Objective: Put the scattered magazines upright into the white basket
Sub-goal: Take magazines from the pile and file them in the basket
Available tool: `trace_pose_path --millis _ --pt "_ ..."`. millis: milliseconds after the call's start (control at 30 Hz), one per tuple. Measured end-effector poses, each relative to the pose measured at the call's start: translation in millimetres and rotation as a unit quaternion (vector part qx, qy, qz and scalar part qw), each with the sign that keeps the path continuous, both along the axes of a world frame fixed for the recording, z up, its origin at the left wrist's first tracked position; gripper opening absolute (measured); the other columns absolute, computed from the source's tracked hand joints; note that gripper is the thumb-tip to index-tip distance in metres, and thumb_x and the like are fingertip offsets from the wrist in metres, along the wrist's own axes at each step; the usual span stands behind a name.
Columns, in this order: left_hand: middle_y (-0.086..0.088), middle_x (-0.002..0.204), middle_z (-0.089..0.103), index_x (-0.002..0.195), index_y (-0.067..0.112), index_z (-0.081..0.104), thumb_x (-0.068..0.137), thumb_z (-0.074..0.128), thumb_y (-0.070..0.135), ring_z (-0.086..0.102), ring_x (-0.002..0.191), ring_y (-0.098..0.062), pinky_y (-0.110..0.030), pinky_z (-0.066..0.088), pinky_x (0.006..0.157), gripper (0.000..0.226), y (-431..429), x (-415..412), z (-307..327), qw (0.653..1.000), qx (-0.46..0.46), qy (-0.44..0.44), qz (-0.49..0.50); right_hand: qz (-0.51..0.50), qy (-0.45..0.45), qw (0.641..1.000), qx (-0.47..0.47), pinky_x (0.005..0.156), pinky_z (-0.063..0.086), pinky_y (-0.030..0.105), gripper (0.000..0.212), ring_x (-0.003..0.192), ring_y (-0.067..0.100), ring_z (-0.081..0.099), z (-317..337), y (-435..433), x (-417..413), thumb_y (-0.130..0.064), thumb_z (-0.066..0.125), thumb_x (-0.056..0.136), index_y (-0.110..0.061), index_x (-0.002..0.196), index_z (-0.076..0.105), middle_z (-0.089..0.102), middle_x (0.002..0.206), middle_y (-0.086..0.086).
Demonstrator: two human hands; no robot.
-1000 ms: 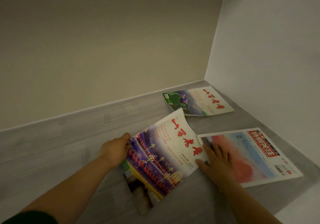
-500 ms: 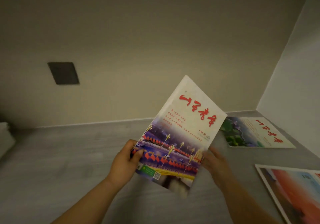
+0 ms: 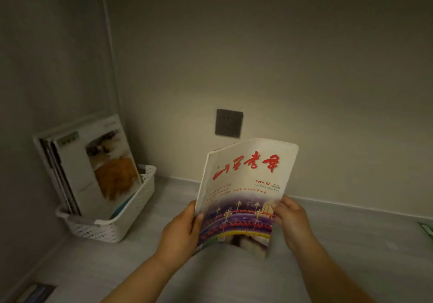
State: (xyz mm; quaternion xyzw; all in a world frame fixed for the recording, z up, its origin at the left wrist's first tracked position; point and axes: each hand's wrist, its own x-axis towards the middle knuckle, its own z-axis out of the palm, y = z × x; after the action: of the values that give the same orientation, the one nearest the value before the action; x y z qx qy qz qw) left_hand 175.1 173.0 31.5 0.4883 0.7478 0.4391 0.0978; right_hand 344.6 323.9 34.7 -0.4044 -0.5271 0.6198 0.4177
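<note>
Held magazine: red brush-lettered title, night-street cover, raised upright off the grey shelf surface, slightly bowed, well right of the basket.
Left hand: grips the magazine's lower left edge, thumb on the cover.
Right hand: pinches the lower right edge, fingers curled round it.
White basket: perforated plastic, set in the left corner.
Stored magazines: several, standing in the basket, leaning back on the side wall.
Wall socket: dark plate on the back wall.
Green magazine corner: flat at the far right edge.
</note>
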Motion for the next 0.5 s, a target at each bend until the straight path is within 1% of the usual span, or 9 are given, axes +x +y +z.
trace_pose_path --millis 33,100,167,233,300,400,433,467,500 --pt "-0.007 0.117 0.063 0.121 0.02 0.044 0.092 0.04 0.025 0.059 0.103 -0.026 -0.035 0.05 0.087 0.029 -6 -16 1 1.0 0.01 0.013 0.021 0.006 0.001 1.0 0.005 0.041 0.049 0.016 0.028 0.05 0.007 0.067 3 -5 -20 0.003 0.048 0.085 -0.019 0.076 0.063 0.071 0.058 -0.006" --pt "-0.009 0.115 0.064 0.116 0.018 0.05 0.091 0.043 0.022 0.059 0.102 -0.026 -0.029 0.046 0.082 0.026 -18 -45 5 0.997 0.039 0.035 0.063 0.018 -0.001 1.0 0.013 0.044 0.049 0.018 0.028 0.052 0.007 0.067 9 -14 -56 0.002 0.049 0.086 -0.021 0.076 0.063 0.07 0.066 -0.006" --pt "-0.011 0.113 0.062 0.113 0.014 0.054 0.09 0.046 0.018 0.057 0.101 -0.025 -0.03 0.044 0.082 0.025 -29 -71 10 0.991 0.063 0.067 0.094 0.023 -0.004 1.0 0.021 0.043 0.049 0.017 0.027 0.052 0.008 0.066 16 -22 -87 0.003 0.05 0.085 -0.02 0.077 0.063 0.068 0.072 -0.003" --pt "-0.015 0.108 0.06 0.106 0.007 0.058 0.088 0.05 0.016 0.055 0.099 -0.027 -0.034 0.046 0.08 0.022 -39 -92 18 0.984 0.078 0.108 0.115 0.017 -0.013 0.999 0.033 0.042 0.048 0.012 0.022 0.056 0.012 0.064 26 -26 -116 0.005 0.051 0.084 -0.014 0.081 0.062 0.067 0.079 0.003" --pt "-0.017 0.103 0.059 0.103 0.003 0.06 0.087 0.052 0.014 0.055 0.095 -0.031 -0.035 0.045 0.074 0.022 -46 -111 27 0.98 0.08 0.137 0.123 0.017 -0.021 0.998 0.058 0.047 0.05 0.012 0.023 0.063 0.014 0.061 37 -26 -142 0.007 0.049 0.083 -0.01 0.092 0.062 0.064 0.087 0.008" --pt "-0.02 0.098 0.058 0.1 0.0 0.06 0.086 0.052 0.011 0.056 0.091 -0.035 -0.037 0.044 0.071 0.019 -55 -134 41 0.975 0.093 0.148 0.136 0.035 -0.03 0.994 0.102 0.066 0.05 0.024 0.026 0.071 0.017 0.06 56 -24 -181 0.008 0.049 0.083 -0.001 0.103 0.062 0.063 0.093 0.011" --pt "-0.021 0.096 0.058 0.098 -0.001 0.06 0.086 0.053 0.01 0.056 0.089 -0.035 -0.036 0.043 0.068 0.018 -59 -142 45 0.972 0.103 0.154 0.148 0.042 -0.03 0.992 0.117 0.068 0.049 0.026 0.026 0.071 0.017 0.059 61 -23 -194 0.008 0.049 0.083 -0.001 0.103 0.062 0.063 0.093 0.011" --pt "-0.021 0.094 0.059 0.096 -0.002 0.061 0.085 0.054 0.007 0.057 0.086 -0.035 -0.034 0.041 0.065 0.016 -64 -149 48 0.968 0.113 0.156 0.162 0.05 -0.03 0.989 0.132 0.067 0.05 0.024 0.025 0.071 0.017 0.059 65 -23 -206 0.008 0.049 0.083 -0.002 0.101 0.063 0.062 0.091 0.011" --pt "-0.021 0.091 0.06 0.094 -0.002 0.062 0.083 0.056 0.005 0.057 0.082 -0.034 -0.031 0.038 0.063 0.014 -70 -156 50 0.965 0.122 0.153 0.177 0.057 -0.03 0.987 0.147 0.063 0.051 0.02 0.024 0.069 0.015 0.059 68 -25 -219 0.008 0.049 0.083 -0.005 0.097 0.063 0.063 0.089 0.009"
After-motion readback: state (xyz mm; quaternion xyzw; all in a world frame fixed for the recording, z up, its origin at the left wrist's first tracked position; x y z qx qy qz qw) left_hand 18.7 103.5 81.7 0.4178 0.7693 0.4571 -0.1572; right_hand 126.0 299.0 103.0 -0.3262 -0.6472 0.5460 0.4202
